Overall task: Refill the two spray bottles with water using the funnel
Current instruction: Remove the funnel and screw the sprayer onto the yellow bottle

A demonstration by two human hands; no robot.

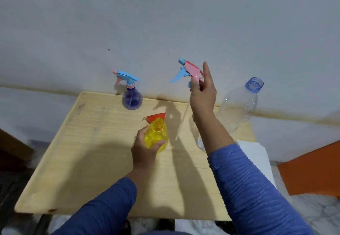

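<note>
L hand (145, 147) grips yellow bottle (156, 137) (open), R hand (202, 95) sprayer (189, 72)

Yellow spray bottle (156, 137) is sitting uncapped mid-table, its pink-and-blue trigger head (187, 73) hanging in the air above. Red funnel (156, 118) is lying right behind it; purple spray bottle (131, 95) is standing capped at the back.

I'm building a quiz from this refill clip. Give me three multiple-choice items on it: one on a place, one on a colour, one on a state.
1. Where is the purple spray bottle?
A. far edge of the table
B. floor
C. in a hand

2. What colour is the funnel?
A. green
B. red-orange
C. white

3. The yellow bottle is:
A. capped
B. lying down
C. open-necked

Answers: 1 A, it stands by the wall; 2 B, seen behind the yellow bottle; 3 C, the right hand holds its pink sprayer head aloft while the left hand grips the bottle.
</note>
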